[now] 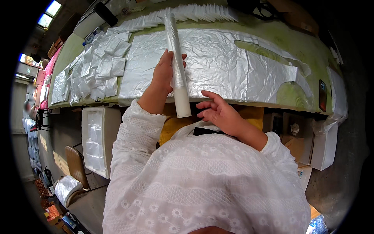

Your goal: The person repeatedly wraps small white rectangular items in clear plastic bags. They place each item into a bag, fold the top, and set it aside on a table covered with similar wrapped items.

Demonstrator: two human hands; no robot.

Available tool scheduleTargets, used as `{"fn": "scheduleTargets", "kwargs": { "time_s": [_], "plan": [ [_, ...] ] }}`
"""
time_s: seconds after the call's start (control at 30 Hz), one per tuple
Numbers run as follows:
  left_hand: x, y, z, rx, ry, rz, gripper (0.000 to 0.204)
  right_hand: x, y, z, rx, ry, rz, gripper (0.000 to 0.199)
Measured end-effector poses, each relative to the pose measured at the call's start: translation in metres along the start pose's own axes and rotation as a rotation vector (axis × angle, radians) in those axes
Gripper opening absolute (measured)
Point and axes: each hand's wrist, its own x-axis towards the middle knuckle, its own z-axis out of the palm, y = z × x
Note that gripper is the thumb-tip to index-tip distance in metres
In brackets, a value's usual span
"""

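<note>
My left hand (165, 70) is wrapped round the middle of a long roll of clear plastic film (181, 99), which slants up over the table with its whitish lower end towards me. To the right of that end, my right hand (218, 111) hangs in the air at the table's near edge, fingers apart and holding nothing. Beneath the roll, a wide crinkled sheet of silvery-white plastic (218, 62) lies spread over the table, with cut-away openings at its right part.
Small folded plastic packets (105, 66) are heaped on the green table (272, 35) at left; a row of folded packets (194, 13) stands along the back. A phone (322, 95) lies at the right edge. A white foam box (95, 140) and a chair (76, 165) are at lower left.
</note>
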Motion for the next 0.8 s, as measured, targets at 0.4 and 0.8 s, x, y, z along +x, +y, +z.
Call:
{"fn": "scheduleTargets", "kwargs": {
  "time_s": [0.4, 0.8],
  "plan": [
    [-0.02, -0.037, 0.067, 0.117, -0.185, 0.056, 0.092, -0.005, -0.012, -0.004, 0.195, 0.111, 0.302, 0.055],
    [0.078, 0.018, -0.001, 0.365, 0.094, 0.251, 0.06, -0.15, -0.031, -0.105, -0.189, 0.128, 0.443, 0.061]
  ]
}}
